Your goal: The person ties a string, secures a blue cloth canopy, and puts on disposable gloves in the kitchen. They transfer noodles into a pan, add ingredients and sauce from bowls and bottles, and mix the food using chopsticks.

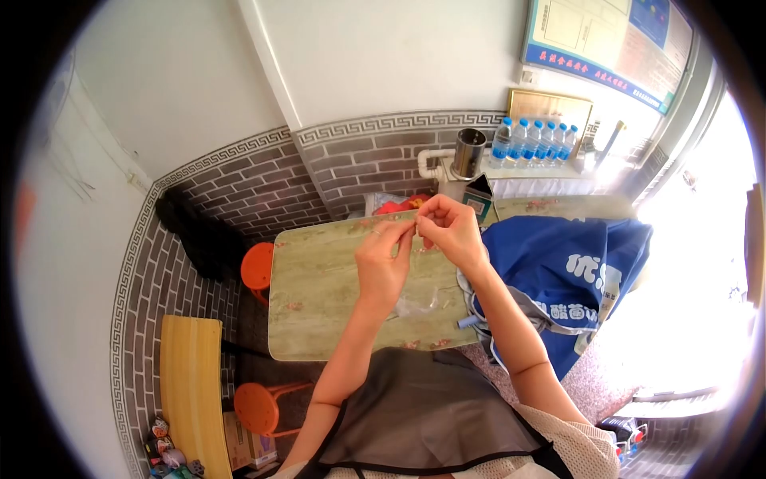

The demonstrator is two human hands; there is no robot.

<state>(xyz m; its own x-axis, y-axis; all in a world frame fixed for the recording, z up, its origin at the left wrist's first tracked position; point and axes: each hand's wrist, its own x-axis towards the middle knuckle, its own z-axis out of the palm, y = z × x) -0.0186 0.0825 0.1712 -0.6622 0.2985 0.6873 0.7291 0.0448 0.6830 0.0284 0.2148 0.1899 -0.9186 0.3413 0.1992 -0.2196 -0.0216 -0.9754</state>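
Head view: centre, left hand (pixel 381 263), thumb and finger pinched, anything held too small to tell; clear plastic (pixel 416 305) lower on the table (pixel 319 307); right hand (pixel 455 231) pinched too, tips meeting the left's; right of frame, blue cloth (pixel 531 249), nearer the right hand

Reaching both arms (pixel 515 327) forward over the worktop (pixel 319 319), holding left hand (pixel 381 262) and right hand (pixel 453 233) above its far side, with fingertips (pixel 405 226) pinched close together.

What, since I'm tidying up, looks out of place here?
Crumpled clear plastic lies loose on the table, like discarded wrapping, and the blue cloth is bunched untidily at its right end. I see no spill.
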